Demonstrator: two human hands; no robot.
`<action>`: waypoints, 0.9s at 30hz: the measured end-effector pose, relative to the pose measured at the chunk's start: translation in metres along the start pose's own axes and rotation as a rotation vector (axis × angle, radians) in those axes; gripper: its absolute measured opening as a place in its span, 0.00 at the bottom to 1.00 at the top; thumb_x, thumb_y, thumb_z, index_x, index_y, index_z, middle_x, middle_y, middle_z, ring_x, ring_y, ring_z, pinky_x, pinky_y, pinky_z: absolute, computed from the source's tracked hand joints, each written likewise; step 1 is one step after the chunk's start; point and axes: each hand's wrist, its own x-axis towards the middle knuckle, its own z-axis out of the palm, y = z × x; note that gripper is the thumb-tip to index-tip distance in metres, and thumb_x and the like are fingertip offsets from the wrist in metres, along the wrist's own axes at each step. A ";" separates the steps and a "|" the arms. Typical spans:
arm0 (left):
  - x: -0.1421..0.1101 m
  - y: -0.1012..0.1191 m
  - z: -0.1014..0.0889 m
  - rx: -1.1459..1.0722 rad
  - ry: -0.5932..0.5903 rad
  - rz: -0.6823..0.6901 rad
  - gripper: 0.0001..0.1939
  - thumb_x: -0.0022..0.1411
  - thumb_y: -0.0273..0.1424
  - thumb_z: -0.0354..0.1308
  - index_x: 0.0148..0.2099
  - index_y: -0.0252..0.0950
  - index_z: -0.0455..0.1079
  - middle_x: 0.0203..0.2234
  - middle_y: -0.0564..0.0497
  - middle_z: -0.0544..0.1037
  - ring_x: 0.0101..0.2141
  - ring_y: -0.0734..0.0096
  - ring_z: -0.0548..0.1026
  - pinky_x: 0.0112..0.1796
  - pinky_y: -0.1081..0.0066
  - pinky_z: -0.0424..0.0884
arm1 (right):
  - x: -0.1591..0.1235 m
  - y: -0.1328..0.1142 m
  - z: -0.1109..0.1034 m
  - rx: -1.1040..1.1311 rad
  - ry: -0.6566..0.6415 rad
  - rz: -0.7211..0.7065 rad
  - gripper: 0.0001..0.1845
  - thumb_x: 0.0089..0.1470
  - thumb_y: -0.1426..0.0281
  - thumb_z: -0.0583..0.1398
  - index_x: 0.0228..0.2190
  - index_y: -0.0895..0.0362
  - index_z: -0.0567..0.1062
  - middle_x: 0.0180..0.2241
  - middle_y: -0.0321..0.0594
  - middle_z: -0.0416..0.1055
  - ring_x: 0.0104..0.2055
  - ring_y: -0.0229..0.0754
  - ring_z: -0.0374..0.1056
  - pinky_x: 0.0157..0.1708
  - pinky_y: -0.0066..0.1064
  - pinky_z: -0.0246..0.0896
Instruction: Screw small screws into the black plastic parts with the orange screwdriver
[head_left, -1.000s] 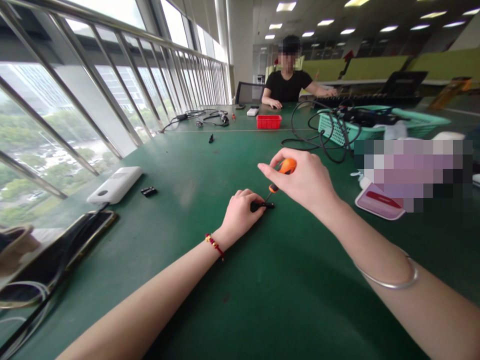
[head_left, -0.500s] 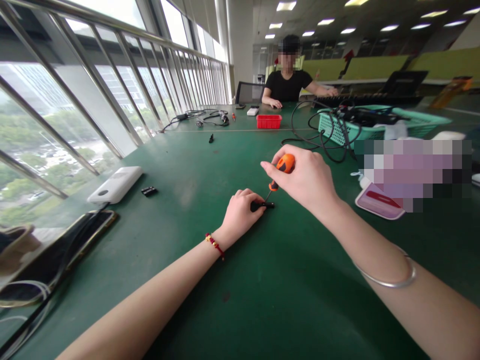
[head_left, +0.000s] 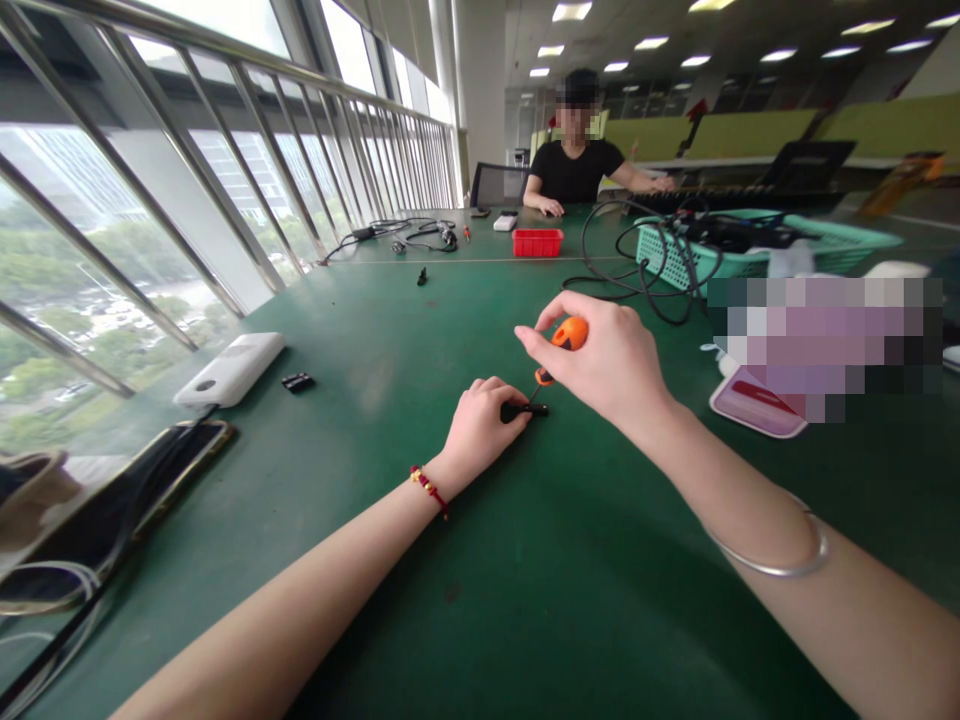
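Note:
My left hand [head_left: 489, 420] pinches a small black part [head_left: 535, 409] against the green tabletop [head_left: 420, 620]; most of that part is hidden by the fingers, so its kind does not show. Above it, my right hand [head_left: 611, 350] is closed around a screwdriver [head_left: 571, 334] with an orange and black handle. The screwdriver leans, its thin shaft running down to the black part by my left fingertips. Whether the tip sits in a screw is too small to make out.
To the left lie a white power bank [head_left: 232, 370], a phone [head_left: 150, 490] with cables and a small black piece [head_left: 298, 382]. Farther off are a red bin [head_left: 537, 243], cables [head_left: 420, 235] and a teal basket [head_left: 660, 255]. A person [head_left: 574, 170] sits across the table.
My right hand has shifted slightly left with the screwdriver, its wrist turned a little. My left hand and the black part stay in place.

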 end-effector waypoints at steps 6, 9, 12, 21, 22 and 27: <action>0.000 0.000 0.000 -0.003 -0.005 0.002 0.04 0.55 0.28 0.59 0.35 0.37 0.74 0.35 0.49 0.75 0.39 0.63 0.70 0.44 0.62 0.68 | 0.002 0.000 -0.002 0.112 -0.027 -0.019 0.14 0.43 0.64 0.60 0.36 0.53 0.71 0.25 0.33 0.70 0.24 0.39 0.63 0.25 0.28 0.50; 0.000 -0.001 0.000 -0.005 -0.002 0.004 0.04 0.55 0.28 0.59 0.35 0.37 0.74 0.35 0.49 0.75 0.39 0.63 0.70 0.45 0.62 0.68 | 0.002 0.001 -0.001 0.072 -0.027 -0.006 0.18 0.44 0.56 0.61 0.36 0.53 0.71 0.23 0.34 0.69 0.23 0.40 0.63 0.24 0.28 0.49; 0.000 -0.001 0.000 -0.008 -0.002 0.003 0.04 0.56 0.28 0.59 0.35 0.38 0.74 0.35 0.49 0.75 0.39 0.63 0.70 0.45 0.62 0.68 | 0.001 0.001 0.000 -0.001 -0.012 0.012 0.18 0.45 0.51 0.59 0.30 0.52 0.72 0.20 0.35 0.68 0.24 0.41 0.63 0.23 0.28 0.47; -0.001 0.002 -0.001 -0.010 -0.011 -0.011 0.04 0.56 0.28 0.59 0.35 0.37 0.74 0.35 0.49 0.75 0.39 0.63 0.70 0.44 0.63 0.68 | 0.001 -0.001 -0.003 0.080 -0.038 0.004 0.14 0.43 0.63 0.60 0.35 0.52 0.70 0.23 0.33 0.69 0.24 0.39 0.63 0.25 0.28 0.50; -0.001 0.001 -0.001 -0.009 -0.010 -0.008 0.04 0.56 0.28 0.59 0.35 0.37 0.74 0.35 0.49 0.75 0.39 0.63 0.70 0.44 0.63 0.68 | 0.001 -0.001 -0.003 0.090 -0.049 0.011 0.15 0.43 0.62 0.60 0.35 0.52 0.70 0.23 0.33 0.68 0.24 0.39 0.63 0.25 0.28 0.50; -0.001 -0.001 0.000 -0.006 0.003 0.003 0.04 0.55 0.28 0.59 0.35 0.37 0.74 0.35 0.49 0.75 0.39 0.63 0.70 0.44 0.63 0.68 | 0.002 0.000 0.000 0.038 -0.037 0.051 0.16 0.44 0.52 0.60 0.27 0.52 0.70 0.20 0.34 0.67 0.24 0.40 0.62 0.23 0.28 0.48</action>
